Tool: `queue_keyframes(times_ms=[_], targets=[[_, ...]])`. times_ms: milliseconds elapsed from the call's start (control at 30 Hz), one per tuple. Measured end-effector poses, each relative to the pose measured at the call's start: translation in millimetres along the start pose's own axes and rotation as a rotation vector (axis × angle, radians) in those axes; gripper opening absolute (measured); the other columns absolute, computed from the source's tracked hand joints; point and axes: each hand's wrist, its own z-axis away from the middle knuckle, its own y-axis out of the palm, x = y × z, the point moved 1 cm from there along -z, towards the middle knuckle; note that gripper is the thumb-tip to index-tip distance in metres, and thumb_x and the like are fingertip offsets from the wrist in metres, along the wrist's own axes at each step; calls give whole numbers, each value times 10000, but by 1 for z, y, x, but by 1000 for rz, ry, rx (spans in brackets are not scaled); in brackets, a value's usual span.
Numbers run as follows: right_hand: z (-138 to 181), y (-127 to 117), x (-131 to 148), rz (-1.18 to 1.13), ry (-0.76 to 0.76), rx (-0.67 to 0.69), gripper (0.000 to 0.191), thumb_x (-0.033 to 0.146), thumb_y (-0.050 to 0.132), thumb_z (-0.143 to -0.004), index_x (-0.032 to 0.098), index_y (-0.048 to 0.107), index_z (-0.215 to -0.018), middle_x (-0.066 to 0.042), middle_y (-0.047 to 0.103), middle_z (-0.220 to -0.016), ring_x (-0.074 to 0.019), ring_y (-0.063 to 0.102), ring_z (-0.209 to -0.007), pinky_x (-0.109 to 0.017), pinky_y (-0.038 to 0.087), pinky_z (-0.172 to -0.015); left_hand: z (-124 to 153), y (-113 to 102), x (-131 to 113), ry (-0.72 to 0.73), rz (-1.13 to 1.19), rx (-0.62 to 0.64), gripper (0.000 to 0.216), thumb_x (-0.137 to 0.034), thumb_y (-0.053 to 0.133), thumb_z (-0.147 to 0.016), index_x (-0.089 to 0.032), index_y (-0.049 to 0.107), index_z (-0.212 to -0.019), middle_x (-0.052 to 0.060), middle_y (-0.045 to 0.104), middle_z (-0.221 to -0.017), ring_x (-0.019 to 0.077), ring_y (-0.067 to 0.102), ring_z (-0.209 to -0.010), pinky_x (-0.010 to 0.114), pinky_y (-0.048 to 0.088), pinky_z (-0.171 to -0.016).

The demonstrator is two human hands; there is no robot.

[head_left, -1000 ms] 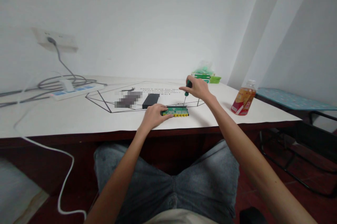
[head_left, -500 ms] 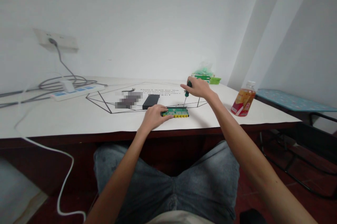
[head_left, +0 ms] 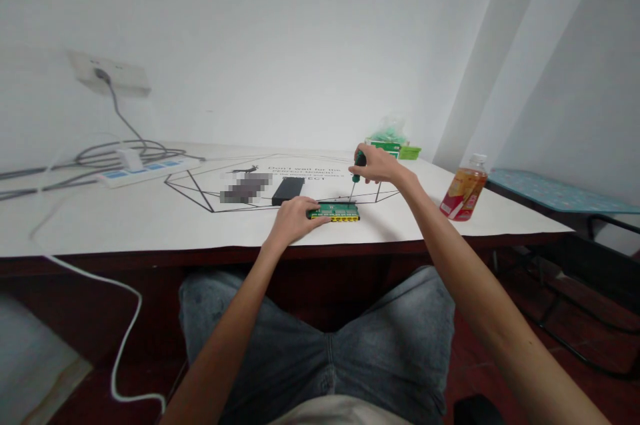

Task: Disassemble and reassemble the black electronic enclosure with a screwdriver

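Observation:
A green circuit board (head_left: 336,212) with a row of yellow ports along its near edge lies on the white table (head_left: 125,218). My left hand (head_left: 295,220) is closed on the board's left end and presses it down. My right hand (head_left: 379,166) grips a green-handled screwdriver (head_left: 356,172) held nearly upright, its thin shaft reaching down to the board's far right corner.
A black box (head_left: 287,190) lies just behind the board. A drink bottle (head_left: 462,196) stands at the right. Green packets (head_left: 393,142) sit at the back by the wall. A power strip (head_left: 145,172) with cables lies at the left. A dark bench (head_left: 560,192) stands beside the table.
My right hand has turned slightly on the screwdriver handle, which stays on the same corner of the board. The left hand and the board have not moved.

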Motion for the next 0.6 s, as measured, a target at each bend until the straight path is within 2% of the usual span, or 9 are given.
queue_keyframes(times_ms=[67, 100, 233, 333, 400, 533, 600], targets=[[2, -1, -3, -79, -15, 46, 251, 308, 680, -873, 205, 563, -1069, -5, 666, -649, -170, 610, -590, -295, 399, -599, 0, 0, 0, 2, 3, 1, 387, -541, 752, -821, -213, 824, -1013, 107, 778, -1148, 295, 700, -1092, 419, 526, -978], [2, -1, -3, -71, -24, 27, 250, 311, 692, -867, 205, 564, -1054, -4, 664, -645, -173, 615, -601, -294, 397, -599, 0, 0, 0, 3, 0, 5, 383, -545, 748, -823, -220, 824, -1011, 103, 778, -1150, 293, 700, -1090, 417, 526, -976], [4, -1, 1, 106, -23, -131, 328, 487, 744, -846, 205, 582, -892, -26, 643, -604, -217, 643, -694, -305, 379, -628, -1, -1, -1, 0, -13, 17, 400, -559, 741, -822, -216, 825, -1008, 106, 779, -1147, 298, 702, -1087, 409, 527, -968], [5, -1, 2, 81, -19, -136, 360, 546, 698, -877, 210, 572, -847, -19, 633, -567, -205, 641, -649, -300, 374, -623, -1, -2, -1, 1, -13, 15, 398, -553, 744, -820, -212, 827, -1007, 110, 777, -1152, 302, 703, -1078, 410, 527, -965], [7, 0, -3, 12, -12, -165, 324, 520, 649, -917, 212, 565, -863, -13, 640, -567, -193, 641, -617, -294, 381, -621, -1, -1, -1, 5, -10, 18, 386, -546, 745, -821, -219, 826, -1008, 106, 776, -1157, 299, 703, -1079, 409, 524, -972], [9, 3, -23, 15, 114, -378, 210, 420, 570, -952, 210, 559, -956, -18, 649, -595, -225, 668, -667, -297, 395, -634, -1, -1, 0, 9, -5, 21, 385, -536, 750, -821, -213, 822, -1018, 107, 775, -1160, 295, 701, -1094, 407, 519, -987], [10, 9, -33, 33, 131, -377, 190, 404, 560, -945, 216, 559, -976, -16, 648, -597, -242, 677, -689, -297, 398, -635, -1, -1, 0, 6, -7, 21, 396, -535, 750, -822, -203, 818, -1027, 112, 773, -1165, 298, 698, -1104, 410, 520, -988]])
